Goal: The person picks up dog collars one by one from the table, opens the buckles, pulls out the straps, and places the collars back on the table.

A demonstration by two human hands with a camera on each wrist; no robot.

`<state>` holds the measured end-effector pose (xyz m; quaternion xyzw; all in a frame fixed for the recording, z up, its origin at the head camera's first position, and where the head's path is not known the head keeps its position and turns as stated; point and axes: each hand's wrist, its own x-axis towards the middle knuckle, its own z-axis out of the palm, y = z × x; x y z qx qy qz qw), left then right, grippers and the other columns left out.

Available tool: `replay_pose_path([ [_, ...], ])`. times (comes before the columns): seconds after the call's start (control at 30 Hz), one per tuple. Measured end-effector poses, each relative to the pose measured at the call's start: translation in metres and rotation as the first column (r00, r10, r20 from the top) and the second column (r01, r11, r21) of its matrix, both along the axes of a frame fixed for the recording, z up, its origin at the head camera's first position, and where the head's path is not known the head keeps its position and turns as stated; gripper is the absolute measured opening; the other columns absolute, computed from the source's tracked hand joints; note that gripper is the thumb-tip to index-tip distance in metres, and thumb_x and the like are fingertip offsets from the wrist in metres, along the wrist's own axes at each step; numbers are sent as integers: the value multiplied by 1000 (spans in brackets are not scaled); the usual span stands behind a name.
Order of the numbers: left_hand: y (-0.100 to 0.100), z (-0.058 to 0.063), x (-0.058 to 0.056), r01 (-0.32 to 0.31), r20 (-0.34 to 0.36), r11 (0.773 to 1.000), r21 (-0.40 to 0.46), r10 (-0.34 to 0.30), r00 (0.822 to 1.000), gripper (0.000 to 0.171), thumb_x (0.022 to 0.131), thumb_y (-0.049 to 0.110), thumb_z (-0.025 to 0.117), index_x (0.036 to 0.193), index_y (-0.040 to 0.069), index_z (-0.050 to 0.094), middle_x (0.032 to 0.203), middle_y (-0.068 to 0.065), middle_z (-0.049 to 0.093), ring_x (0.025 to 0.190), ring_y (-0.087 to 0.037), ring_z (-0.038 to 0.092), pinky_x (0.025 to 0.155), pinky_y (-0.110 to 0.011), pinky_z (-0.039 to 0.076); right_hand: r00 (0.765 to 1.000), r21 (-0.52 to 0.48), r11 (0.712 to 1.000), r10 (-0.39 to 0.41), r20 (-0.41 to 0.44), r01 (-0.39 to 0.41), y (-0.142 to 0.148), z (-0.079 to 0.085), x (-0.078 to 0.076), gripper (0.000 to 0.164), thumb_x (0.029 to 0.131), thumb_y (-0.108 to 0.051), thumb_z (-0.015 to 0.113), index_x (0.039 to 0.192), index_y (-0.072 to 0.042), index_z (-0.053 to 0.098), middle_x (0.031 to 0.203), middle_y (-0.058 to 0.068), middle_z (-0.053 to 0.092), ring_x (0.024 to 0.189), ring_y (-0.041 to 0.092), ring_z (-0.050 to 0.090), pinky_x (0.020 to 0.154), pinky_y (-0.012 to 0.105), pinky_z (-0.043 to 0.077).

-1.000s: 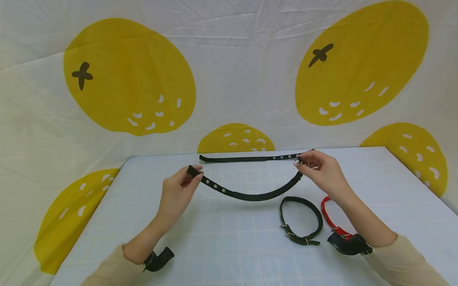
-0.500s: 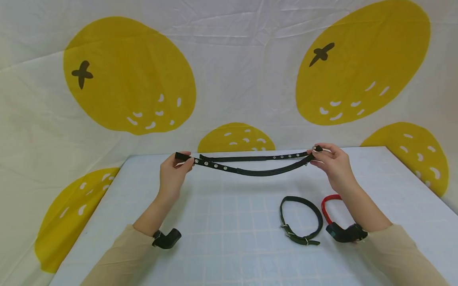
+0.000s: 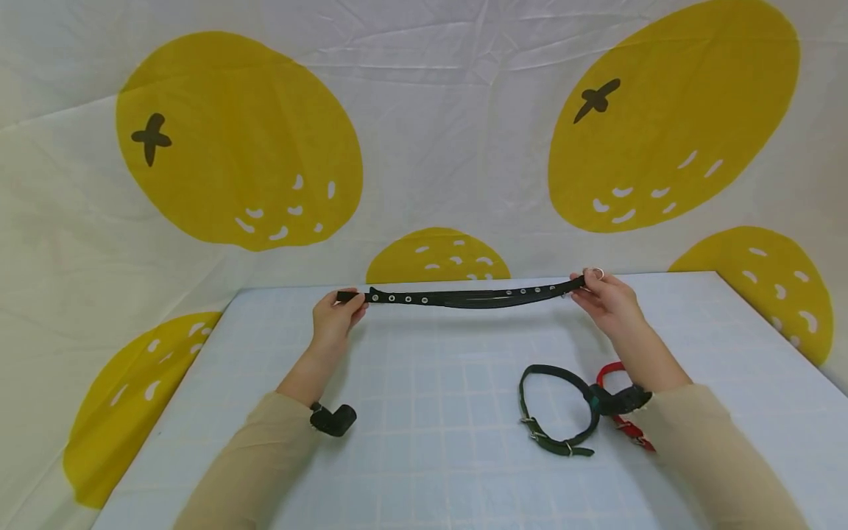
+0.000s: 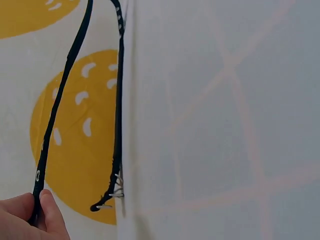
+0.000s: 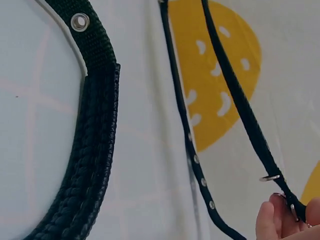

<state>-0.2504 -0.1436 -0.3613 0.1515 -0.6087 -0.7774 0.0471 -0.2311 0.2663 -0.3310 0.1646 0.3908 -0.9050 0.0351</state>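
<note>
A dark collar (image 3: 414, 300) with metal eyelets is stretched almost straight between both hands, near the far edge of the table. My left hand (image 3: 335, 320) pinches its eyelet end between thumb and fingers, also seen in the left wrist view. At the buckle end, where a metal ring shows, my right hand (image 3: 611, 303) grips it. Directly behind lies a second dark collar (image 3: 530, 290), laid out straight along the far table edge and partly covered by the held one in the head view. Its buckle end (image 4: 102, 202) appears in the left wrist view.
On the right of the table (image 3: 424, 456) lies a dark collar (image 3: 559, 371) fastened in a loop. Beside it is a red collar (image 3: 629, 428), partly hidden by the right arm and its wrist camera (image 3: 621, 400). A white cloth with yellow fruit prints (image 3: 238, 140) hangs behind.
Both hands have moved the collar away toward the far edge and pulled it from a sagging curve to nearly straight. It now overlaps the collar behind. The looped collars have stayed put.
</note>
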Motion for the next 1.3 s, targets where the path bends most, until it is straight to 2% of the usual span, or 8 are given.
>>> replay_pose_path([
  [0.13,2,-7,-8,-17,7,1000,-2,17,1000,37,88,-4,59,122,-12,49,104,-16,54,62,-4,61,65,-13,51,998,23,999,-41,41,40,-1,-4,-9,13,86,-3,62,75,-6,65,74,3,65,68,18,64,61,28,56],
  [0.27,3,-14,-15,-30,14,999,-32,31,999,35,89,-3,58,121,-13,51,109,-19,54,63,-4,60,67,-13,51,991,63,994,-91,96,85,2,-13,-22,11,83,1,65,77,-7,69,74,0,64,64,18,63,63,29,56],
  [0.47,6,-22,-23,-51,22,998,-43,52,998,33,88,-5,58,119,-14,52,107,-19,53,60,-4,60,75,-19,52,981,106,988,-126,146,111,16,-42,-50,15,72,5,75,81,-5,69,72,1,65,62,18,64,60,30,56],
  [0.6,9,-25,-29,-71,27,997,-39,72,997,31,88,-5,57,117,-13,53,106,-19,52,59,-5,59,78,-22,52,963,145,982,-154,220,124,8,-34,-45,13,80,3,68,73,-8,68,67,0,64,61,15,63,61,27,56],
  [0.7,11,-25,-33,-86,36,996,-32,87,996,28,88,-5,57,114,-13,55,106,-17,52,58,-5,59,80,-24,52,953,145,980,-171,252,137,4,-29,-42,12,83,2,65,83,-9,70,66,0,64,64,14,63,67,25,55],
  [0.83,10,-27,-34,-96,53,994,-44,98,994,27,89,-4,56,114,-13,54,109,-17,51,67,-9,59,84,-27,51,934,176,974,-193,301,145,5,-31,-45,28,83,0,66,108,-12,64,68,1,63,67,14,63,73,27,54],
  [1.07,8,-30,-35,-79,110,995,-67,86,990,30,90,-3,54,119,-12,53,115,-21,50,71,-12,59,78,-22,52,900,205,973,-185,394,110,10,-37,-48,14,85,-3,64,95,-11,57,64,3,61,66,14,63,78,27,53],
  [1.3,4,-31,-34,-51,166,993,-109,69,984,33,92,-1,53,123,-11,51,114,-20,53,69,-11,58,72,-18,52,860,222,962,-245,447,159,13,-43,-54,18,83,-5,67,97,-13,59,61,5,61,63,17,65,77,29,53],
])
